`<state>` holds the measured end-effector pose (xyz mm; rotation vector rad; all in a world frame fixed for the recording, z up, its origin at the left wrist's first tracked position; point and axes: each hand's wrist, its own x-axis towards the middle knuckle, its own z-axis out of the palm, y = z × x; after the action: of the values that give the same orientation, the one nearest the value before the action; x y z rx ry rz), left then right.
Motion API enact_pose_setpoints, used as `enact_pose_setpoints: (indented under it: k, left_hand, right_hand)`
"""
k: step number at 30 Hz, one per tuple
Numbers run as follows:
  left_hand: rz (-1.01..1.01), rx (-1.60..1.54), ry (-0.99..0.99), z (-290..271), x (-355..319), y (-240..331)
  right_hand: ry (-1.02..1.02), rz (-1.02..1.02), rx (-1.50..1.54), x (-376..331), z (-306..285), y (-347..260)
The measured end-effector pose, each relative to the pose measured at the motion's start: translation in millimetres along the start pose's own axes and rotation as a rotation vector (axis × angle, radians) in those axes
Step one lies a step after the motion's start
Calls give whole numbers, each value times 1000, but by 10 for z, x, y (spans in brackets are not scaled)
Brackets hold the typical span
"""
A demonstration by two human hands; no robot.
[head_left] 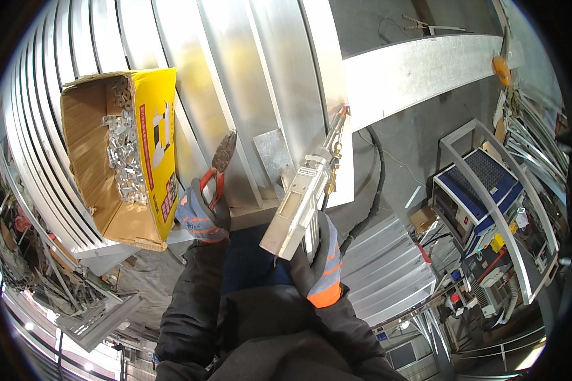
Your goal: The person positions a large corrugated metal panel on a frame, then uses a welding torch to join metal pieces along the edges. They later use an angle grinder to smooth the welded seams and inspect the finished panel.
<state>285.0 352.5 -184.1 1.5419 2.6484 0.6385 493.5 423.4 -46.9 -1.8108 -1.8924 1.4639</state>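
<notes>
My gloved left hand [200,214] is closed around the red handles of a pair of pliers [224,153], whose dark, worn jaws point away over ribbed metal panels. In my gloved right hand [325,261] is a boxy silver handheld welding gun [293,213]. Its slim nozzle reaches up and right, to the edge where the panels meet a long pale strip [419,79]; whether the tip touches is hard to tell. Between the two tools lies a small flat metal plate [272,153]. Left of my left hand, an open cardboard box [157,127] holds many small silver metal pieces [124,159].
The ribbed metal panels [235,76] spread beneath the box and tools. A thick black cable [376,197] curves across the floor on the right. Beyond it stand a blue-topped machine [480,181], a metal frame [489,209] and another panel stack [388,270]. Scrap lies far left.
</notes>
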Motion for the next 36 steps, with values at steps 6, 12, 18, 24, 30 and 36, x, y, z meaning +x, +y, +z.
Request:
enact_pose_setpoints:
  k: [6, 12, 18, 24, 30, 36]
  left_hand:
    - [-19, -27, -42, 49, -92, -69]
    - [-114, -147, -94, 10, -55, 28]
    - [-4, -42, -48, 39, -83, 4]
    - [-69, -85, -74, 96, -138, -44]
    - [-2, -78, -49, 11, -96, -41]
    - [-13, -24, -58, 83, -170, -91]
  right_hand:
    - [27, -43, -9, 18, 32, 25]
    - [23, -8, 50, 12, 64, 75]
    - [53, -41, 22, -1, 61, 77]
    - [97, -52, 55, -7, 74, 65]
    - [67, -57, 5, -69, 72, 121]
    - [64, -45, -5, -118, 86, 122]
